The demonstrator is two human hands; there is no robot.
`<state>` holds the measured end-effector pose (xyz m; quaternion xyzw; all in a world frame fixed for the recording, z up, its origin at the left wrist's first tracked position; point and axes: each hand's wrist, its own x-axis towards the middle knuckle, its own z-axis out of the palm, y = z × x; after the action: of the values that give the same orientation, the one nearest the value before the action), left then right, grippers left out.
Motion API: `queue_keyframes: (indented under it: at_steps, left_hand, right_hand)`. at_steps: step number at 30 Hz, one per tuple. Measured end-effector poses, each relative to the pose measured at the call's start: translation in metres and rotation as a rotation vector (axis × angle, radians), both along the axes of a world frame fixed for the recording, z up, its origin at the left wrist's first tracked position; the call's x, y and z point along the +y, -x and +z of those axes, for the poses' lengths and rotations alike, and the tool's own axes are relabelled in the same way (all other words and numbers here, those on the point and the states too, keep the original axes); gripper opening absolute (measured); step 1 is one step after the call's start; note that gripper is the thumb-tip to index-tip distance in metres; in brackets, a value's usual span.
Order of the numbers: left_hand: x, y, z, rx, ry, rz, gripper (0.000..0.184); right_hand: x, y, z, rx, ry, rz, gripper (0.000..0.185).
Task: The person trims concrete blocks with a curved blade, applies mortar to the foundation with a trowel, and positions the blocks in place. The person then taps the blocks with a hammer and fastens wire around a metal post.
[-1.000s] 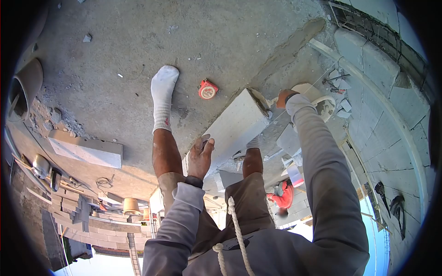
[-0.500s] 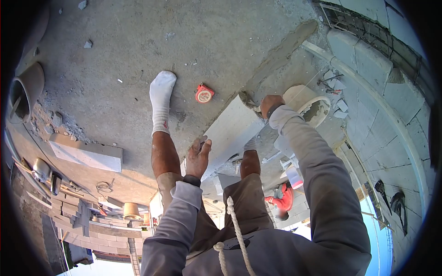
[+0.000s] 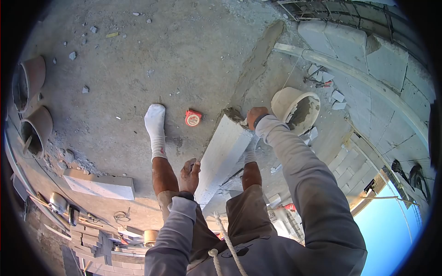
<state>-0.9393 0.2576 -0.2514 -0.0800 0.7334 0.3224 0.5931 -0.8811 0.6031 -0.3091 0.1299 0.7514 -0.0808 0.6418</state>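
Observation:
A long pale block (image 3: 221, 154) lies between my legs, with grey mortar (image 3: 234, 114) on its far end. Closed around a tool, apparently a trowel, my right hand (image 3: 257, 117) is at that mortared end; the tool is mostly hidden. My left hand (image 3: 189, 175) is beside the block's left edge, fingers curled around something small and grey that I cannot make out. To the left of the block, a red tape measure (image 3: 193, 117) rests on the floor. A pale bucket (image 3: 284, 102) with mortar inside tilts to the right of my right hand.
A strip of mortar (image 3: 260, 60) runs along the floor beyond the block. On the left are two tilted buckets (image 3: 40, 122) and another pale block (image 3: 99, 185). A long pale bar (image 3: 331, 60) and a block wall (image 3: 391, 110) stand at right, near pliers (image 3: 322, 83).
The view has shifted, showing more floor beyond the block. My left hand has moved from the block's top to its left edge. My right hand stays at the mortared end. The co-worker in red is almost hidden.

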Motion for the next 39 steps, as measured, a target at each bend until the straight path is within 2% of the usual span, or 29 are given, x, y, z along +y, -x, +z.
queue_keyframes:
  at_steps: [2,5,6,12,15,16,19,23,25,27,29,30,31,32,34,35,38,39]
  left_hand:
    - [-0.004,0.000,0.002,-0.004,0.048,0.033,0.044]
    - [-0.010,-0.001,-0.001,0.050,0.047,-0.057,0.043]
    - [-0.009,0.000,0.001,0.070,0.042,-0.085,0.043]
    - [-0.009,0.018,0.012,0.203,0.007,-0.197,0.039]
    - [0.010,0.038,0.036,0.148,0.062,-0.278,0.044]
    - [0.016,0.038,0.043,0.235,0.026,-0.322,0.043]
    - [0.001,0.030,0.020,0.219,0.051,-0.343,0.043]
    - [0.020,0.003,0.034,0.276,-0.015,-0.288,0.046]
    - [0.033,-0.007,0.049,0.262,-0.037,-0.422,0.043]
    - [0.060,-0.024,0.075,0.212,0.027,-0.375,0.037]
    - [0.049,-0.033,0.067,0.226,-0.092,-0.490,0.037]
    - [0.036,-0.034,0.059,0.290,-0.172,-0.586,0.035]
    - [0.049,-0.032,0.075,0.239,-0.127,-0.568,0.033]
    - [0.064,-0.029,0.091,0.191,-0.080,-0.550,0.030]
    - [0.054,-0.003,0.091,0.309,-0.224,-0.696,0.032]
    - [0.062,0.012,0.100,0.358,-0.209,-0.705,0.037]
    - [0.087,0.073,0.138,0.384,-0.223,-0.636,0.047]
    - [0.074,0.104,0.103,0.475,-0.253,-0.686,0.047]
  right_hand:
    - [-0.005,0.004,0.011,0.025,0.004,-0.047,0.028]
    - [0.000,-0.002,0.050,0.129,0.074,-0.219,0.032]
    - [-0.003,-0.023,0.055,0.262,0.102,-0.322,0.035]
    - [-0.022,-0.121,0.164,0.609,0.006,-1.058,0.033]
    - [-0.033,-0.193,0.210,0.807,-0.217,-1.261,0.031]
    - [-0.029,-0.216,0.209,0.779,-0.333,-1.253,0.032]
    - [-0.013,-0.273,0.197,0.594,-0.627,-1.198,0.035]
    - [0.061,-0.288,0.144,0.280,-0.598,-0.941,0.044]
    - [0.087,-0.288,0.118,0.236,-0.611,-0.839,0.033]
    - [0.095,-0.290,0.099,0.204,-0.676,-0.768,0.032]
    - [0.079,-0.292,0.098,0.304,-0.779,-0.761,0.031]
    - [0.067,-0.289,0.118,0.346,-0.776,-0.770,0.032]
    - [0.052,-0.285,0.144,0.396,-0.782,-0.770,0.033]
    - [0.034,-0.287,0.164,0.414,-0.785,-0.873,0.034]
    - [-0.014,-0.310,0.199,0.443,-0.750,-1.096,0.035]
    - [-0.044,-0.316,0.224,0.437,-0.723,-1.214,0.036]
    - [-0.151,-0.348,0.274,0.249,-0.647,-1.457,0.042]
    - [-0.186,-0.353,0.292,0.195,-0.610,-1.528,0.042]
